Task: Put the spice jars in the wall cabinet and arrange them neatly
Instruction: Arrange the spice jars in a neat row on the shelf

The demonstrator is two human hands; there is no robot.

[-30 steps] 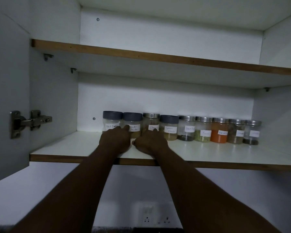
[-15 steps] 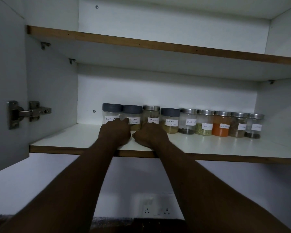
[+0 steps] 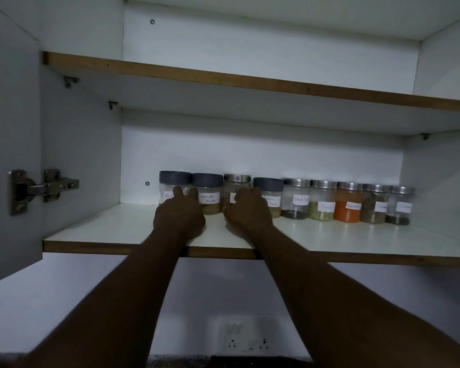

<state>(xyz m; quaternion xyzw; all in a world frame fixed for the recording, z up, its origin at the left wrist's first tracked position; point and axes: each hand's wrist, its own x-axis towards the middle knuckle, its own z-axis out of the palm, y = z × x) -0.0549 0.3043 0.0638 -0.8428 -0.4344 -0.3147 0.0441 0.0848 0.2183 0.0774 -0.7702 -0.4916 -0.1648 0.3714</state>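
Observation:
Several labelled spice jars stand in a row at the back of the lower cabinet shelf [image 3: 122, 235]. From the left they are a grey-lidded jar [image 3: 174, 183], a grey-lidded coriander powder jar [image 3: 209, 193], a steel-lidded jar [image 3: 235, 185] and a grey-lidded garam masala jar [image 3: 272, 193], then several steel-lidded jars, among them one of orange powder [image 3: 348, 205]. My left hand [image 3: 179, 215] touches the fronts of the first two jars with its fingertips. My right hand [image 3: 247, 211] presses against the third and fourth jars, hiding part of their labels.
The upper shelf [image 3: 250, 81] holds nothing in view. The open cabinet door with its hinge [image 3: 41, 188] stands at the left. A wall socket [image 3: 246, 338] sits below the cabinet. The shelf front and the space left of the jars are bare.
Both hands have reached slightly deeper and higher against the jars. The left fingertips now lie on the first jar's label. The jars stay in their row.

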